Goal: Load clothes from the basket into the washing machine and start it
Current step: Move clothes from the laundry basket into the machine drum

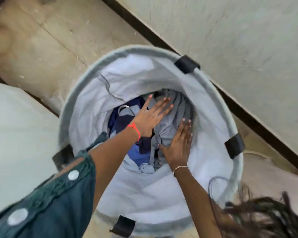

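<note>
Both hands lie flat, fingers straight, on the clothes [168, 133] in the round basket [213, 121] (its mouth faces up): left hand [150, 117] spread, right hand [177, 145] beside it.

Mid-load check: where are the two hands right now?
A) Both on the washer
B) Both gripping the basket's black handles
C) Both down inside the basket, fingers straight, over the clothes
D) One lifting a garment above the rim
C: the left hand and right hand both reach down inside the laundry basket, fingers straight over the grey and blue clothes, with no grip on anything.
</note>
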{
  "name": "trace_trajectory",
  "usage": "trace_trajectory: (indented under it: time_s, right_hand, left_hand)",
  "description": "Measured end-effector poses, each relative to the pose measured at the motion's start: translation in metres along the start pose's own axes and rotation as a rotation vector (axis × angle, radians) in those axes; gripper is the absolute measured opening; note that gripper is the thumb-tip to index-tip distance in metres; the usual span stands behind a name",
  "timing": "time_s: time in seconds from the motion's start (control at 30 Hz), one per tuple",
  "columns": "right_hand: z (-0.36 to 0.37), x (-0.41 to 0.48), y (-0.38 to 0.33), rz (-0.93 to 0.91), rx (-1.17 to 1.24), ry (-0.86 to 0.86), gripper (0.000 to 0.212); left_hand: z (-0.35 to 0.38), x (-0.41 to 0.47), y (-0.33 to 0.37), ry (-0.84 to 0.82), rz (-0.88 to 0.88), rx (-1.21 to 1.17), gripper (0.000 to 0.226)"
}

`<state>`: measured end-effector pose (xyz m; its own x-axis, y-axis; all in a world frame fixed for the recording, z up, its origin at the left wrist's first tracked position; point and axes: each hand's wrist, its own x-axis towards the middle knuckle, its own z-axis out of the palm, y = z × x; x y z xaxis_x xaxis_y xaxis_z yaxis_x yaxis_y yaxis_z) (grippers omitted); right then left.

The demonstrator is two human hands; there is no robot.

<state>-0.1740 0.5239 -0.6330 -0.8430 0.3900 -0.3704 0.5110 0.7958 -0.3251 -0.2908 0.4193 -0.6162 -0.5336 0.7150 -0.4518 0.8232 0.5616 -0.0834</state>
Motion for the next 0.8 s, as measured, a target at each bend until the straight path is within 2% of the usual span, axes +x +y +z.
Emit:
trace_trajectory:
  time_s: [0.1, 0.2, 0.37, 0.5, 0.63, 0.73, 0.8]
  right_hand:
    - [0.025, 0.015, 0.008, -0.001, -0.103, 0.011, 0.129]
    - [0.037, 0.026, 0.014, 0.000, -0.195, 0.094, 0.126]
    - [0.050, 0.042, 0.020, 0.074, -0.135, 0.100, 0.120]
    - [0.063, 0.051, 0.021, 0.059, -0.018, 0.130, 0.111]
    - [0.069, 0.056, 0.022, 0.049, 0.098, 0.107, 0.113]
    - [0.071, 0.057, 0.020, 0.015, 0.125, 0.058, 0.104]
    - [0.073, 0.055, 0.021, -0.027, 0.101, 0.024, 0.096]
  left_hand:
    - [0.018, 0.025, -0.007, -0.002, 0.046, 0.037, 0.102]
    - [0.028, 0.042, -0.014, 0.066, 0.102, 0.055, 0.111]
    - [0.042, 0.069, -0.019, 0.243, 0.178, 0.069, 0.108]
    - [0.051, 0.081, -0.015, 0.197, 0.214, 0.024, 0.105]
    - [0.066, 0.086, -0.011, 0.234, 0.270, -0.111, 0.085]
    - [0.071, 0.085, -0.009, 0.116, 0.295, -0.156, 0.091]
    - [0.074, 0.082, -0.006, 0.133, 0.293, -0.165, 0.094]
